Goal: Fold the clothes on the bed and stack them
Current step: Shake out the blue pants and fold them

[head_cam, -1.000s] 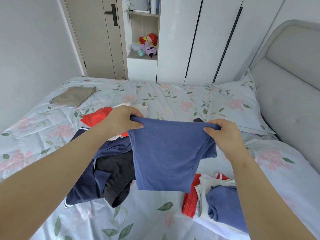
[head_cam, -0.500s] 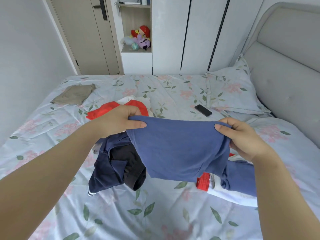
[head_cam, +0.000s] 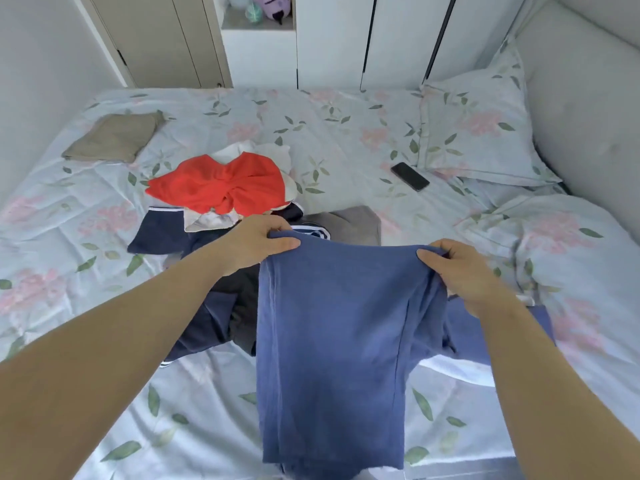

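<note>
The pile [head_cam: 221, 188] lies mid-bed [head_cam: 194, 403]. Left of the pile and farther back lies a folded piece [head_cam: 114, 140]. Right of the pile lies a phone [head_cam: 410, 176], farther right a pillow [head_cam: 481, 126] beside the headboard [head_cam: 588, 98]. Behind the pile, past the bed, stand a door [head_cam: 162, 39] and a wardrobe [head_cam: 332, 39]. Before the pile, 2 hands hold a garment [head_cam: 332, 341] above the bed: the left hand [head_cam: 256, 244] over the pile's near edge, the right hand [head_cam: 460, 271] farther right. A stack [head_cam: 453, 370] lies right of the pile, partly behind the garment.

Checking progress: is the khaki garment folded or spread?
Folded: the khaki garment lies as a compact flat rectangle with straight edges on the bed.
</note>
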`<state>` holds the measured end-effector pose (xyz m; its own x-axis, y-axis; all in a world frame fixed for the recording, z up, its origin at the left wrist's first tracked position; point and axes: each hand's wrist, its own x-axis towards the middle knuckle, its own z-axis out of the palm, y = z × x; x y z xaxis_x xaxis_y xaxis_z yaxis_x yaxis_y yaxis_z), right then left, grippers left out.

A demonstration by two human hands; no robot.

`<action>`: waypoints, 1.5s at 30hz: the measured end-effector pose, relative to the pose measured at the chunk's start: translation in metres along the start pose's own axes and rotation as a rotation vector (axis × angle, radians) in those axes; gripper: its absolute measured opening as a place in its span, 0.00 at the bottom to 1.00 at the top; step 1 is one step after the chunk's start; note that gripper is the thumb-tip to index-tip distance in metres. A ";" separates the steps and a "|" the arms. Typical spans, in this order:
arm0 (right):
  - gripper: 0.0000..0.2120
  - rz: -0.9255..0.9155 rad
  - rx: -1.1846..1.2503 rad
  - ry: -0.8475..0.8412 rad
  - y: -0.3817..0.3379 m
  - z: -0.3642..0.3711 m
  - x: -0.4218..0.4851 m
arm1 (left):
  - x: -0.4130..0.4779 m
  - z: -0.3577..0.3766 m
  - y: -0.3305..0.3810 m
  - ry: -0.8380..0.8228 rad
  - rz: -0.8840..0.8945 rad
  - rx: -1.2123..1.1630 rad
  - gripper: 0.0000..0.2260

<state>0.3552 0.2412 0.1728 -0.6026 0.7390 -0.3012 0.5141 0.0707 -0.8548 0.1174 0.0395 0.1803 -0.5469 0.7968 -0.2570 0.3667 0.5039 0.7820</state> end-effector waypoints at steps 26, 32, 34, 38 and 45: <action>0.08 0.600 -0.478 -0.722 0.219 0.123 -0.016 | -0.047 0.160 -0.209 -0.685 -0.668 0.282 0.15; 0.33 0.874 -0.015 -0.107 0.242 0.150 -0.006 | -0.037 0.204 -0.222 0.006 -1.010 -0.249 0.36; 0.38 0.893 0.003 -0.025 0.251 0.163 -0.002 | -0.029 0.217 -0.226 0.055 -1.016 -0.325 0.39; 0.33 0.794 0.067 0.043 0.257 0.186 -0.003 | -0.017 0.236 -0.230 0.086 -1.002 -0.355 0.39; 0.08 0.657 0.144 -0.172 0.236 0.193 -0.009 | -0.010 0.229 -0.211 -0.198 -0.850 -0.400 0.19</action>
<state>0.3643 0.1213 -0.1082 -0.2887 0.4810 -0.8279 0.7261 -0.4536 -0.5167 0.2174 0.0018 -0.1124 -0.3612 0.2780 -0.8901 -0.3975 0.8175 0.4167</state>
